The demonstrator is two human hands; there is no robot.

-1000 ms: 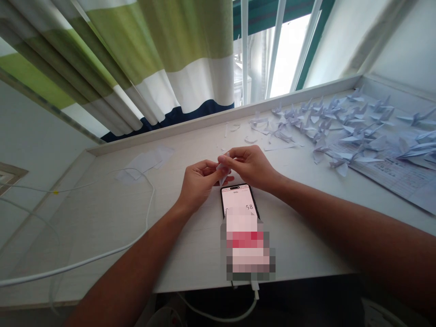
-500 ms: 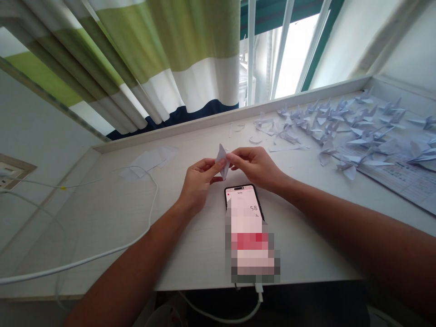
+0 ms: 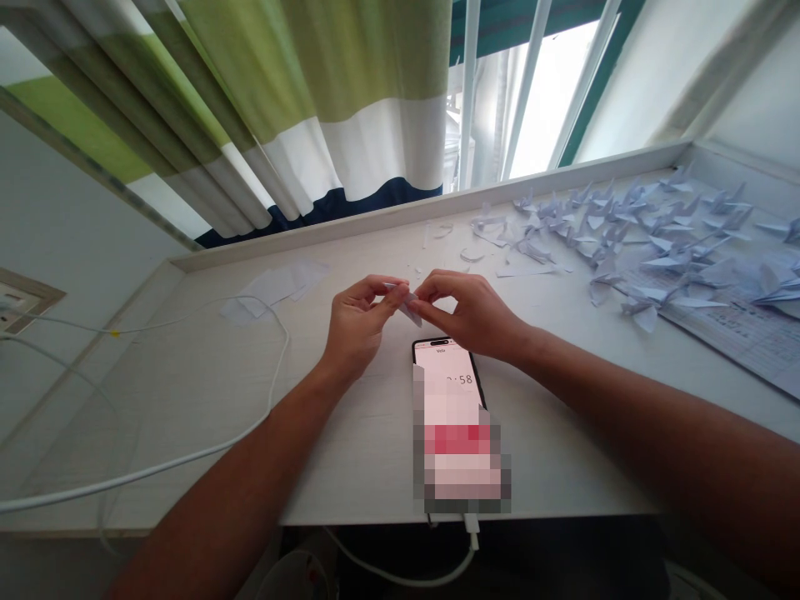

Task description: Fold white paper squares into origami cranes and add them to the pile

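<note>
The left hand (image 3: 362, 323) and the right hand (image 3: 468, 315) hold a small folded white paper (image 3: 400, 297) pinched between their fingers (image 3: 431, 290), just above a smartphone (image 3: 447, 360) on the worktop (image 3: 187, 408). The fingers hide much of the paper, so its shape is perhaps a crane, I cannot say surely. Many paper cranes (image 3: 662, 242) lie toward the right, some on a printed sheet (image 3: 743, 337).

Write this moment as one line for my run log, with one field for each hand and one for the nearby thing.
left hand: pinches folded paper | right hand: pinches folded paper | nearby: smartphone
</note>
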